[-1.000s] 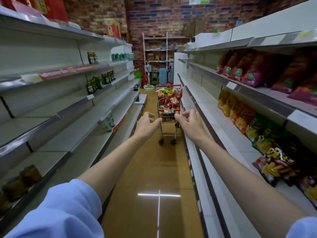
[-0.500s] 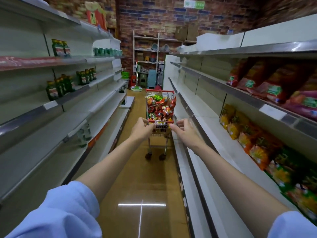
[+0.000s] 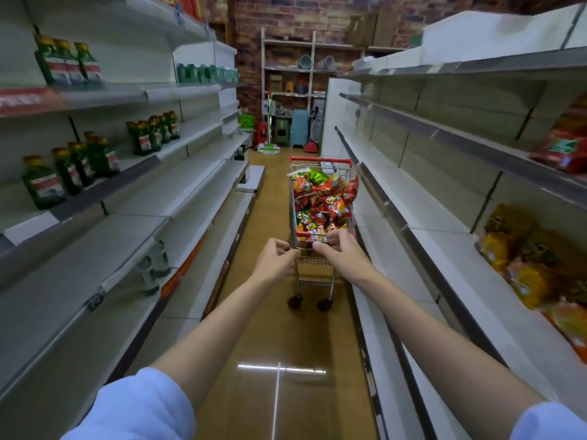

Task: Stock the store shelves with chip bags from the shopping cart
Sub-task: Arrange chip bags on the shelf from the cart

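A small wire shopping cart (image 3: 320, 161) with red trim stands in the aisle ahead, close to the right-hand shelves. It is heaped with red, orange and green chip bags (image 3: 324, 201). My left hand (image 3: 275, 260) is closed on the near left end of the cart's handle. My right hand (image 3: 341, 249) grips the near rim at the right, its fingers over the nearest bags. Yellow and orange chip bags (image 3: 521, 262) lie on the right middle shelf (image 3: 444, 249). A red bag (image 3: 562, 150) sits on the shelf above.
Green bottles (image 3: 73, 169) line the left shelves, and two clear bottles (image 3: 152, 268) stand on a lower left shelf. At the aisle's far end are a wooden rack (image 3: 313, 65), blue stools (image 3: 300, 128) and a brick wall. Brown floor (image 3: 270, 328) runs between the shelf rows.
The view has moved forward down the aisle with the cart. Both hands went from reaching toward the cart to closing on its near end.
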`<state>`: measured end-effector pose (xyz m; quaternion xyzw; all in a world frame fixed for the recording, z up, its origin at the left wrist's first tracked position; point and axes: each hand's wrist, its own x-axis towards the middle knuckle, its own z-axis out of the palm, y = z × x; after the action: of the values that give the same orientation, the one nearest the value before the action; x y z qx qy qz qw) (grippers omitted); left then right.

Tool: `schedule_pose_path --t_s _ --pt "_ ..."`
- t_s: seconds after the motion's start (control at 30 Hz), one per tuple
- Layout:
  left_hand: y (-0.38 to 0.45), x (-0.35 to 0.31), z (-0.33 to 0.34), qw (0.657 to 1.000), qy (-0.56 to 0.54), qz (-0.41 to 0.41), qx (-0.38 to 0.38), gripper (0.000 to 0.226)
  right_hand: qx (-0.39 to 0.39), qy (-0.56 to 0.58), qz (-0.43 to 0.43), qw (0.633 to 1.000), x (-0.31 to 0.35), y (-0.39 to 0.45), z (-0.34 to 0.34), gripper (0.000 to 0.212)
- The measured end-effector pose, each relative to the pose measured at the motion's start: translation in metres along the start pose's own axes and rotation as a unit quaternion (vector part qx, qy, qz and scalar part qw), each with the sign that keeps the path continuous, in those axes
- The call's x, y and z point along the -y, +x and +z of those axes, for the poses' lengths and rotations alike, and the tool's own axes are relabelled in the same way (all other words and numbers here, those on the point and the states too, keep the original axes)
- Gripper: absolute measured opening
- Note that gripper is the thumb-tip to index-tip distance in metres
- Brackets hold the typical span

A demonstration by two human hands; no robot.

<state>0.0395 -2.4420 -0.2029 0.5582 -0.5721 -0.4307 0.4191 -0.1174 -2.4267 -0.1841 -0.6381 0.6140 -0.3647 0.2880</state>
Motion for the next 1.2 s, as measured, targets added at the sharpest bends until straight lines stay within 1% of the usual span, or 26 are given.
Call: schedule_pose_path --t_s 0.13,0.2,0.27,0.4,0.63,0.8,0.9,1.0,1.1,1.2 --pt "0.099 0.013 -0.007 1.000 0.008 -0.026 -0.004 0.026 0.014 0.001 -0.009 1.000 -0.018 0.109 0.017 0.048" --pt "0.151 0.011 -0.010 0.999 0.021 -0.031 0.005 0.026 0.019 0.000 -0.011 1.000 -0.027 0.164 0.024 0.052" --pt "0.198 0.003 -0.013 0.999 0.042 -0.032 0.008 0.026 0.022 0.016 0.004 1.000 -0.033 0.209 0.028 0.054" --pt "0.283 -0.010 -0.012 0.999 0.048 -0.023 -0.005 0.023 0.029 0.036 0.030 0.998 -0.045 0.290 0.029 0.057" --pt "0.413 0.013 0.002 0.998 0.037 -0.039 0.035 0.026 0.042 0.030 0.058 0.997 -0.076 0.411 0.043 0.055" --pt "0.527 0.019 0.021 0.998 0.027 -0.029 0.050 0.023 0.026 0.022 0.093 0.995 -0.106 0.508 0.053 0.054" --pt "0.599 0.022 0.029 0.995 0.050 -0.020 0.079 0.021 0.011 0.018 0.108 0.994 -0.116 0.575 0.054 0.053" --pt "0.671 0.023 0.038 0.992 0.062 -0.028 0.107 0.018 -0.018 0.025 0.131 0.991 -0.127 0.634 0.050 0.050" --pt "0.731 0.021 0.056 0.990 0.053 -0.030 0.131 0.017 -0.040 0.033 0.155 0.986 -0.148 0.677 0.041 0.051" --pt "0.776 0.029 0.085 0.984 0.049 -0.049 0.164 0.019 -0.062 0.029 0.200 0.977 -0.180 0.706 0.029 0.053"
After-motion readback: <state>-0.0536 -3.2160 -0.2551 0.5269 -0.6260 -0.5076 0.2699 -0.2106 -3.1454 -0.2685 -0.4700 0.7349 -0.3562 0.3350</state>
